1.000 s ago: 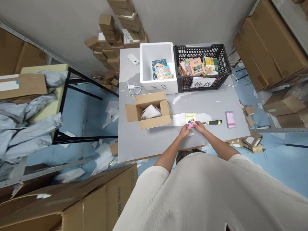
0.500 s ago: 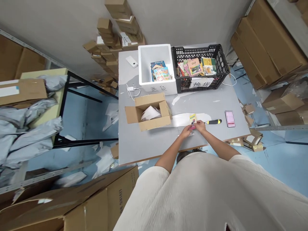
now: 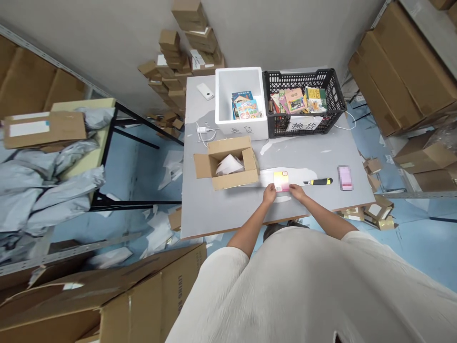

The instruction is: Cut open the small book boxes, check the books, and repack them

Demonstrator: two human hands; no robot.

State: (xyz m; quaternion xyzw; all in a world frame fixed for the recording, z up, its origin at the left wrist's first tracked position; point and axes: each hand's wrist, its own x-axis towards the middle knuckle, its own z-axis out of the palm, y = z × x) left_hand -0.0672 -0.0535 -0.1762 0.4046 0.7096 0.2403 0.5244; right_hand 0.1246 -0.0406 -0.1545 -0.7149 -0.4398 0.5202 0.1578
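Observation:
A small book (image 3: 282,180) with a yellow and pink cover and a barcode lies between my hands, low over the table's front part. My left hand (image 3: 270,193) pinches its lower left corner. At the lower right corner, my right hand (image 3: 296,191) is closed on the edge. Just right of that hand rests a utility knife (image 3: 320,181) with a black and yellow handle. To the left stands an open cardboard box (image 3: 233,180) with white paper (image 3: 229,165) inside.
Behind, a white foam box (image 3: 240,125) and a black plastic crate (image 3: 271,126) hold books. A pink-screened phone (image 3: 345,178) lies at the right on the grey table (image 3: 217,214). A white device (image 3: 205,91) and a white charger cable (image 3: 204,129) are at the left.
The book has been turned over: a picture cover faced up before, and the barcode side shows now. My hands have moved apart to its two lower corners. The view has shifted slightly.

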